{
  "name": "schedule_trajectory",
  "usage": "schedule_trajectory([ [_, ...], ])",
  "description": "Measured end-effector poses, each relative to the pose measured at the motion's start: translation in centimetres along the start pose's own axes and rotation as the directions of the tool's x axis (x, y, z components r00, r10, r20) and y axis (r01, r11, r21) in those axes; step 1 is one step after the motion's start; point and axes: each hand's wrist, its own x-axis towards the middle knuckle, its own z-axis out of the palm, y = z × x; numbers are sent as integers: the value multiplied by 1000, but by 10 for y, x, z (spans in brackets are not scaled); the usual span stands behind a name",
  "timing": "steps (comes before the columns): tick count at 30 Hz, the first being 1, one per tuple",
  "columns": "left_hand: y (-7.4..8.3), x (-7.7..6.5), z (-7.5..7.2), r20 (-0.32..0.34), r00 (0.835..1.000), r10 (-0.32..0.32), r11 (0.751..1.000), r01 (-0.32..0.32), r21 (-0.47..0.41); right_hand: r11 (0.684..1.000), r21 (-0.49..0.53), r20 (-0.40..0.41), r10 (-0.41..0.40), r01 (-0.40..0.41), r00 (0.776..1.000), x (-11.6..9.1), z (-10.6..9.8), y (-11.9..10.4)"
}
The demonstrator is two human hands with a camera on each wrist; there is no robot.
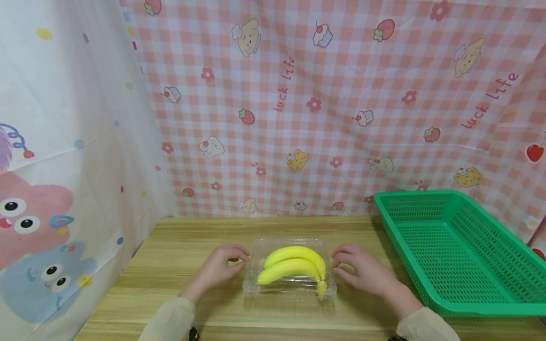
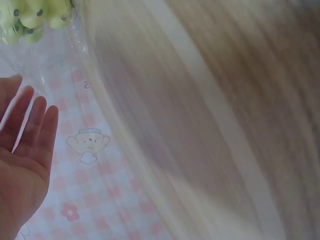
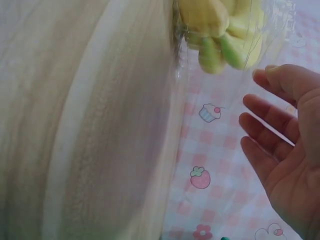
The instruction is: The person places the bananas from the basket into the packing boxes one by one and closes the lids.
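Observation:
A bunch of yellow bananas [image 1: 292,270] lies inside a clear plastic box [image 1: 252,272] on the wooden table, in the middle of the head view. Close by the box's left side is my left hand [image 1: 217,266], fingers loosely bent and holding nothing. My right hand [image 1: 362,269] mirrors it at the right side, with its fingertips near the box edge. In the left wrist view, the left hand's fingers [image 2: 36,122] extend below the dark-tipped banana ends [image 2: 34,14]. The right wrist view has the right hand's relaxed fingers [image 3: 267,125] beside the box and the banana stem end [image 3: 217,35].
A large green plastic basket [image 1: 458,260] stands on the right of the table [image 1: 170,246]. Pink checked cloth [image 1: 273,137] hangs behind the table, and a white cartoon-printed curtain [image 1: 98,189] hangs along the left.

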Motion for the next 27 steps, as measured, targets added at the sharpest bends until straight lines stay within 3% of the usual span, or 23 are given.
schedule_trajectory([
  [9,9,-4,4,-39,991,-130,987,125,-103,998,31,-35,58,-57,998,-2,0,-9],
  [14,19,-9,5,-42,968,-249,959,240,-148,989,86,-36,123,-120,992,-3,-1,-15],
  [19,28,-16,6,-68,949,-307,941,293,-170,979,130,-72,169,-159,983,-3,-2,-23],
  [22,33,-18,8,-92,937,-338,932,319,-173,946,229,-49,244,-227,968,-5,-3,-28],
  [27,40,-22,9,-121,911,-395,909,368,-196,833,410,52,385,-371,921,-7,-4,-31],
])
